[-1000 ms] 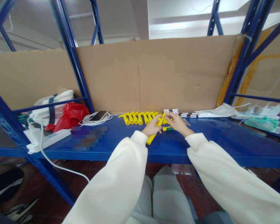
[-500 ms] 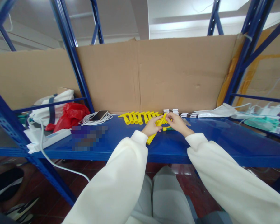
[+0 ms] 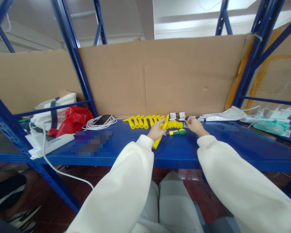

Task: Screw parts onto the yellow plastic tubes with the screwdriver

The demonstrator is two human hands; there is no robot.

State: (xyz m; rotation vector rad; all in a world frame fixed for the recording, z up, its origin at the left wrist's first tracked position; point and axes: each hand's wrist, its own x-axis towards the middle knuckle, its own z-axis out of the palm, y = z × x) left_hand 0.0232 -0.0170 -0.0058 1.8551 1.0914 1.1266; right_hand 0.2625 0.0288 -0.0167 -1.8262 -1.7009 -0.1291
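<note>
My left hand [image 3: 156, 130] is closed around a yellow plastic tube [image 3: 160, 136], held tilted above the blue shelf [image 3: 126, 149]. My right hand [image 3: 194, 125] rests on the shelf near the row of black-and-white pens [image 3: 177, 115], fingers curled; whether anything is in them I cannot make out. A small green-and-yellow screwdriver [image 3: 177, 132] lies on the shelf between my hands. Several more yellow tubes [image 3: 142, 121] lie in a row behind my left hand.
A phone [image 3: 102, 120] sits on a coiled white cable [image 3: 109, 123] to the left, beside a red bag [image 3: 74, 119] and a white power strip [image 3: 52, 144]. Cardboard [image 3: 165, 74] backs the shelf. White and green plastic bags [image 3: 271, 126] lie at the right.
My right hand has let go of the yellow tube's tip and moved right toward the pens. The green-and-yellow screwdriver now shows on the shelf. My left hand still holds the tube.
</note>
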